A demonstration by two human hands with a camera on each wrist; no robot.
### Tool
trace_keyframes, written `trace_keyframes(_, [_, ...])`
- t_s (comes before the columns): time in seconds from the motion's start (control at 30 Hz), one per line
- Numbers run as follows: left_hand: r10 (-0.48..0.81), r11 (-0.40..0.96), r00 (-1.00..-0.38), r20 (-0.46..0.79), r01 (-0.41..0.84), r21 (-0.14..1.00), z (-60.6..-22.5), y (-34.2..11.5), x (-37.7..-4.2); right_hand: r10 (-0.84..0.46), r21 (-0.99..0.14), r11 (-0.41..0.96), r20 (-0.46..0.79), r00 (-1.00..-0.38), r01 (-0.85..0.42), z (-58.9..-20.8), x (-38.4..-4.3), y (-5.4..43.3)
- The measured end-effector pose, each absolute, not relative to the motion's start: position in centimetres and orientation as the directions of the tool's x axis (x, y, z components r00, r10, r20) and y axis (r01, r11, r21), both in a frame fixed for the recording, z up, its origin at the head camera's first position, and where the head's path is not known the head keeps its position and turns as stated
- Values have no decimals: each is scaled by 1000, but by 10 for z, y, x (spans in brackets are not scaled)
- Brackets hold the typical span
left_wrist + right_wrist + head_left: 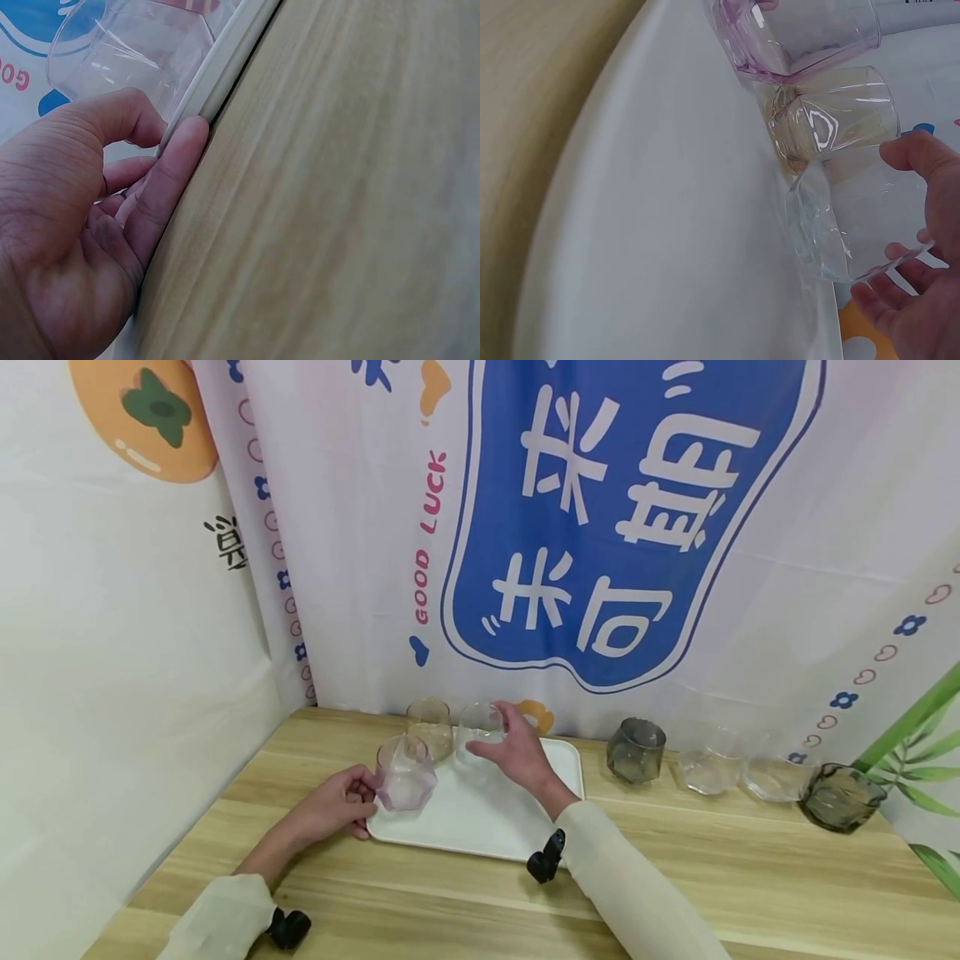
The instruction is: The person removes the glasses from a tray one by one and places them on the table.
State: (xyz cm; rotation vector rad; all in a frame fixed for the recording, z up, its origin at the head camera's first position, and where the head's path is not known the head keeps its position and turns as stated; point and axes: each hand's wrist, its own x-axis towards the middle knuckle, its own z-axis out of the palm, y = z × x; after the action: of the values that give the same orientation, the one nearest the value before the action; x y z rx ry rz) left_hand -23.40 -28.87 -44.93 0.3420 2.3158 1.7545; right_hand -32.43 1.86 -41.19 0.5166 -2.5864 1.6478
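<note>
A white tray lies on the wooden table with three glasses at its left and back. My left hand holds the tray's left front corner, thumb and fingers at the rim. Right beside those fingers stands a pink-tinted glass, upright. Behind it is an amber-tinted glass. With thumb and fingers spread round its sides, my right hand grips a clear glass at the tray's back edge. In the right wrist view the clear glass stands close against the amber glass.
Along the table's back right stand a dark grey glass, two clear glasses, one of them nearer the grey one, and another dark glass tilted by green leaves. A printed cloth hangs behind the table.
</note>
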Motion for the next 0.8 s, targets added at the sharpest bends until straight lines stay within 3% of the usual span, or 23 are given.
trace_keyframes(0.8, [299,270,-953,-37,48,962,-448,-289,-234,-252,-831,449,234,-939,-328,-392,-292,52])
